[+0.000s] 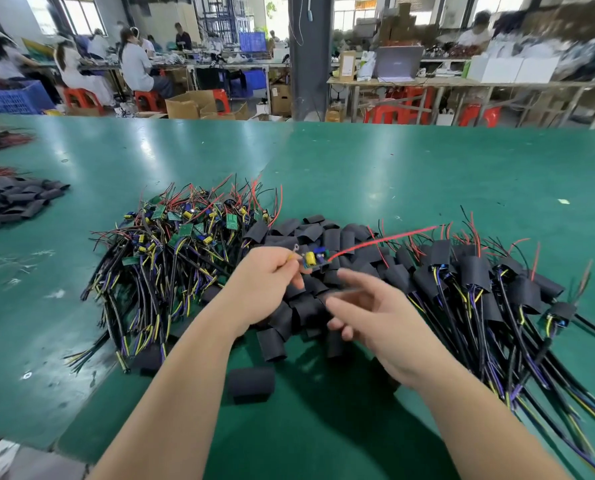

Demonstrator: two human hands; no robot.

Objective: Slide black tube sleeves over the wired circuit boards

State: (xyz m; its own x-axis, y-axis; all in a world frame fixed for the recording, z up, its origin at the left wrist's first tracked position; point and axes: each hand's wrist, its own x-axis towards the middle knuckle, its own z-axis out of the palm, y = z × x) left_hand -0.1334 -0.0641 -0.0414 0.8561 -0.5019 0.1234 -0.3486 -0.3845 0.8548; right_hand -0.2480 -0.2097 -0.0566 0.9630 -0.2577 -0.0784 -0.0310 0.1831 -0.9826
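Circuit board [312, 260], centre frame, is pinched at its left end by the left hand [265, 275]. Its long axis and red wire [386, 239] run toward upper right. The right hand [382, 317] sits just lower right, fingers loosely spread and empty, directly over the heaped black tube sleeves [272, 342].

Person's left hand [265, 282] pinching a wired circuit board [312, 260] above loose black sleeves [299, 233], right hand [375, 313] hovering beside it with fingers spread, bare boards [181, 233] lying heaped left, sleeved boards [476, 278] lying right, on green table [393, 168]
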